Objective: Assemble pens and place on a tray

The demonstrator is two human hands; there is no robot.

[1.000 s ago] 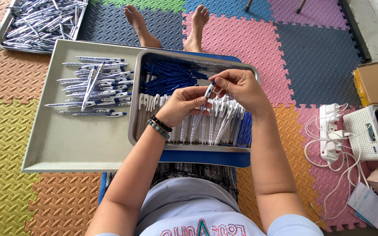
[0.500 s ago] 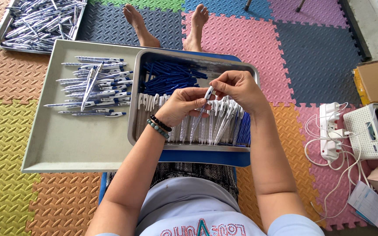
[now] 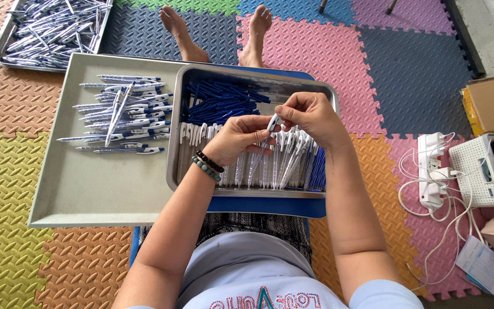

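Observation:
Both hands meet over a metal tray (image 3: 174,166) that holds blue pen refills (image 3: 218,100) at the back and clear pen barrels (image 3: 284,166) in front. My left hand (image 3: 236,137), with bead bracelets on the wrist, grips the lower part of a clear white-capped pen (image 3: 264,143). My right hand (image 3: 310,117) pinches the pen's top end between thumb and fingers. A pile of finished white and blue pens (image 3: 124,114) lies on the beige tray (image 3: 92,194) to the left.
Another metal tray of pens (image 3: 52,28) sits at the far left on the coloured foam floor mats. My bare feet (image 3: 218,34) stretch beyond the trays. A power strip (image 3: 433,171), a white device (image 3: 481,171), a cardboard box (image 3: 490,106) and papers (image 3: 484,266) lie at the right.
The hands have stayed over the metal tray, with only small finger movements on the pen between them. Nothing else has moved.

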